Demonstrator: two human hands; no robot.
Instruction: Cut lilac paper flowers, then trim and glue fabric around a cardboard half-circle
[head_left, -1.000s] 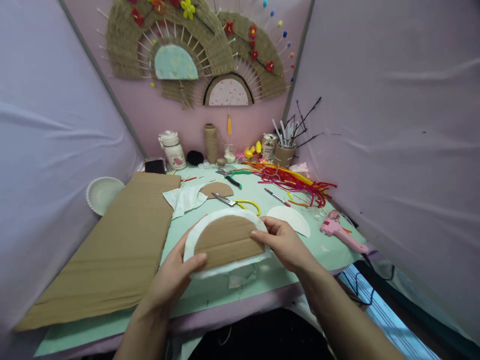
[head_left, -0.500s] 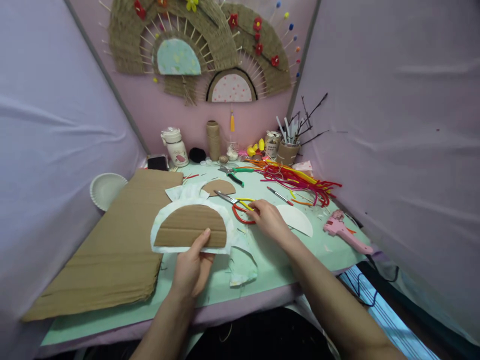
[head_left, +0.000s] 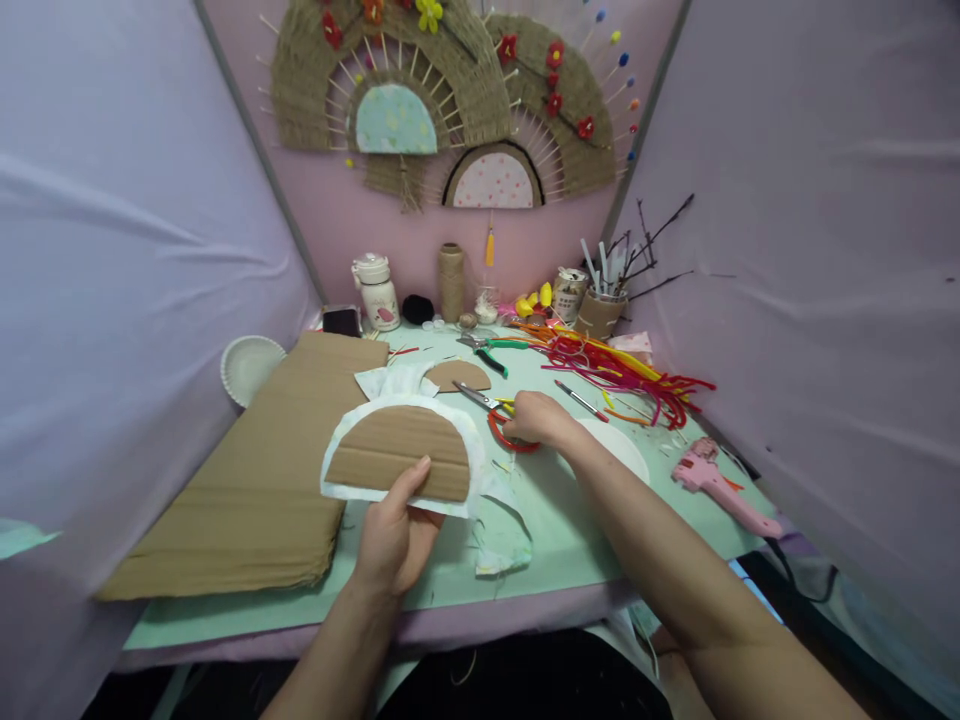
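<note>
My left hand (head_left: 401,535) pinches the lower edge of a half-round piece of brown cardboard (head_left: 397,440), thumb on top and fingers underneath. Around the cardboard runs a border of pale white-green cloth (head_left: 330,470), wider than the cardboard on all sides. My right hand (head_left: 541,420) closes over the handles of the scissors (head_left: 514,442), one loop red and one yellow, while the blades point away to the left on the table. Exactly how the fingers sit in the loops is hidden. A cloth offcut (head_left: 504,540) lies right of my left hand.
A large cardboard sheet (head_left: 262,480) covers the table's left side. Behind the hands lie a smaller cardboard half-round (head_left: 459,375), pliers (head_left: 491,355) and a pen (head_left: 581,400). Rightward are pipe cleaners (head_left: 630,370), a white half-round (head_left: 619,450) and a pink glue gun (head_left: 724,490).
My view has turned slightly left. My right hand has moved further over the scissors' handles, covering most of the yellow loop. The left hand still holds the cardboard, now tilted a little.
</note>
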